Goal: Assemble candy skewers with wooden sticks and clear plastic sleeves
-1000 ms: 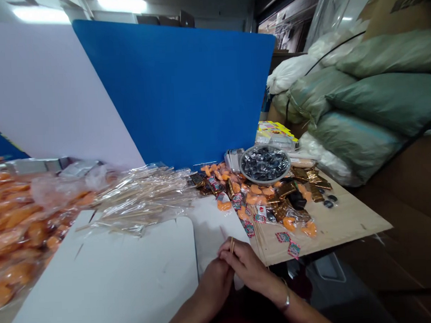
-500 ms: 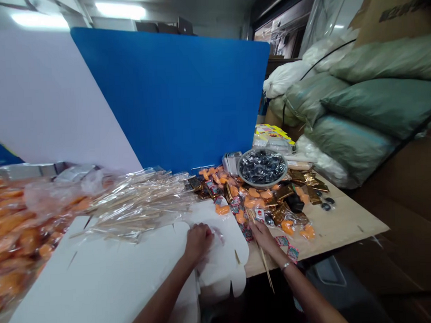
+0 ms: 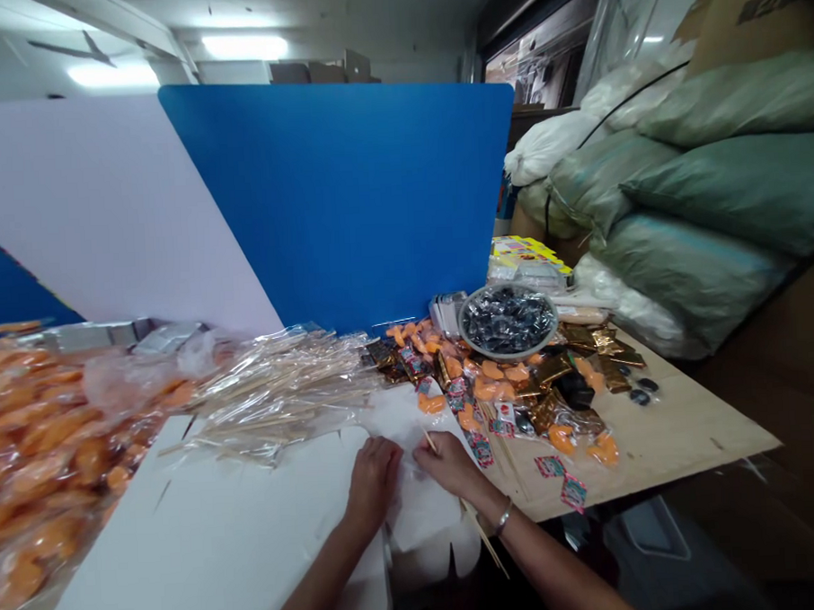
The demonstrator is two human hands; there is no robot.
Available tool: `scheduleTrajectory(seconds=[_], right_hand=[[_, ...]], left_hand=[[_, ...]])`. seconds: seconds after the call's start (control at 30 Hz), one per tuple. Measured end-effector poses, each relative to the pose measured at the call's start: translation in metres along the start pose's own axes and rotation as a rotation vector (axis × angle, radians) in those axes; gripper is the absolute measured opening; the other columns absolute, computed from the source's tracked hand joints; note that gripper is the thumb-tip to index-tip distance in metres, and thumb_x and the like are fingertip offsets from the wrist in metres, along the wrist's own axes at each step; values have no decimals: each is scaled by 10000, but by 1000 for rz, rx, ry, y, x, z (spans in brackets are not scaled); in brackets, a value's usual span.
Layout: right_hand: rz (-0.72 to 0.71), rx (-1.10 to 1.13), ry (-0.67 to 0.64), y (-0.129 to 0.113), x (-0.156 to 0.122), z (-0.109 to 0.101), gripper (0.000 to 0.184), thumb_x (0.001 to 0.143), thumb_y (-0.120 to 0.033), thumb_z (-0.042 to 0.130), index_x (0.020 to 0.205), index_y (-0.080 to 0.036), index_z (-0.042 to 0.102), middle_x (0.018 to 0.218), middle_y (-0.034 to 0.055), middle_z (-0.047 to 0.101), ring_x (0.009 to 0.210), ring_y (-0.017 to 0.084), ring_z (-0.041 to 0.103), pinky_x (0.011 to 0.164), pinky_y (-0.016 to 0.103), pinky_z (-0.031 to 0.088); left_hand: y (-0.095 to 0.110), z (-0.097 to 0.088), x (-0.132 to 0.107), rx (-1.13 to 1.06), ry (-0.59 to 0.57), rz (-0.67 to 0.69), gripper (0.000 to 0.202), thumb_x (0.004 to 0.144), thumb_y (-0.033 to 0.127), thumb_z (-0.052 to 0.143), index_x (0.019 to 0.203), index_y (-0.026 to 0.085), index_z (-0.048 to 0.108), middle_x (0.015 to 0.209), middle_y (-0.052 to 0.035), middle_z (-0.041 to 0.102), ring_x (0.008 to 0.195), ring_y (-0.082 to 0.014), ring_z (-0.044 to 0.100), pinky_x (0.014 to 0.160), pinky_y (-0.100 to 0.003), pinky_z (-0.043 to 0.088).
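My right hand point(image 3: 449, 465) is closed around thin wooden sticks point(image 3: 483, 537), whose tips point up toward my left hand and whose long ends slant down past the table edge. My left hand point(image 3: 374, 475) has its fingers curled on a clear plastic bag point(image 3: 409, 485), which lies between the two hands over white cardboard point(image 3: 426, 515). The bag's outline is hard to make out. More loose sticks point(image 3: 504, 440) lie on the table just right of my right hand. Several small printed packets point(image 3: 551, 466) are near them.
Bagged sticks point(image 3: 282, 382) are piled behind the large white card sheet point(image 3: 220, 520). Bagged orange pieces point(image 3: 42, 447) fill the left side. A round tub point(image 3: 468, 338) of dark wrapped pieces stands at the back, with gold packets point(image 3: 617, 343) beside it. A blue board point(image 3: 348, 200) rises behind the table.
My right hand has lifted sticks from the pile on the table and brought them left, close to my left hand. The left hand stays near the same spot; the view has shifted slightly.
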State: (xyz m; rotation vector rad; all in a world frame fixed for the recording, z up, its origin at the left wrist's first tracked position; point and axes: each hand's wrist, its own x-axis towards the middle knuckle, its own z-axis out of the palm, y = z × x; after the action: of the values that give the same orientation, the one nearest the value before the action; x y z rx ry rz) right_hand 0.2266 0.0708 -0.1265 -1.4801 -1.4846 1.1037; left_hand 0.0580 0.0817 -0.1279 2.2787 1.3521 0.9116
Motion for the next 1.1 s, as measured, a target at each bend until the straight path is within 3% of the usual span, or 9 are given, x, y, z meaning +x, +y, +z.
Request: scheduleTrajectory(seconds=[0.1, 0.23, 0.4, 0.5, 0.6, 0.7, 0.8, 0.93, 1.1], right_hand=[[3, 32, 6, 0, -1, -2, 139, 792, -183, 519, 680, -134, 584, 565, -35, 500, 541, 97, 453, 508, 197, 315], [-44, 68, -80, -6, -7, 5, 170, 794, -219, 554, 899, -138, 662, 550, -59, 479, 498, 89, 416, 479, 191, 295], [-173, -44, -144, -24, -13, 39, 139, 788, -229, 587, 860, -170, 691, 543, -59, 472, 495, 84, 395, 474, 194, 255], [-196, -154, -138, -29, -14, 48, 131, 796, -264, 599, 853, -175, 676, 543, -51, 502, 500, 92, 425, 472, 198, 250], [-200, -388, -103, -28, -13, 39, 115, 805, -249, 582, 851, -193, 671, 582, -20, 590, 532, 113, 502, 502, 210, 265], [-167, -548, -19, -26, -11, 18, 132, 815, -186, 526, 819, -173, 657, 664, 42, 656, 607, 154, 571, 536, 235, 267], [-162, -542, -6, -30, -14, 6, 140, 828, -200, 510, 822, -173, 647, 681, 46, 666, 629, 157, 583, 542, 234, 269], [-195, -438, -116, -45, -25, 9, 139, 827, -260, 537, 847, -196, 658, 640, 5, 653, 562, 125, 550, 516, 216, 269], [-204, -512, -64, -54, -31, 13, 176, 833, -227, 507, 847, -177, 675, 770, 71, 709, 662, 170, 609, 569, 249, 295]], left_hand=[[0, -5, -6, -100, 85, -65, 219, 888, 279, 428, 748, 181, 566, 765, -61, 582, 766, -214, 517, 710, -316, 392], [3, -12, -15, -399, 180, -320, 230, 831, 375, 525, 715, 181, 564, 700, -21, 549, 688, -181, 510, 624, -265, 389], [15, -27, -26, -757, 112, -573, 344, 784, 492, 565, 709, 159, 607, 684, -23, 591, 698, -181, 542, 646, -262, 427], [17, -37, -30, -764, 69, -617, 327, 724, 468, 638, 733, 142, 659, 712, -43, 641, 707, -184, 559, 657, -264, 428], [15, -46, -34, -660, 112, -703, 281, 631, 398, 686, 711, 129, 696, 637, -43, 643, 633, -170, 539, 595, -255, 399], [15, -53, -37, -686, 139, -823, 316, 599, 342, 681, 819, 120, 721, 652, -44, 663, 623, -160, 540, 587, -253, 396], [22, -57, -36, -766, 140, -827, 369, 571, 303, 722, 889, 118, 706, 641, -25, 661, 621, -145, 551, 615, -248, 407], [31, -55, -30, -820, 185, -758, 364, 584, 325, 744, 875, 119, 672, 562, 9, 614, 595, -142, 571, 612, -246, 422], [35, -51, -29, -869, 232, -700, 476, 591, 307, 751, 1019, 159, 605, 677, 10, 649, 624, -170, 630, 622, -275, 465]])
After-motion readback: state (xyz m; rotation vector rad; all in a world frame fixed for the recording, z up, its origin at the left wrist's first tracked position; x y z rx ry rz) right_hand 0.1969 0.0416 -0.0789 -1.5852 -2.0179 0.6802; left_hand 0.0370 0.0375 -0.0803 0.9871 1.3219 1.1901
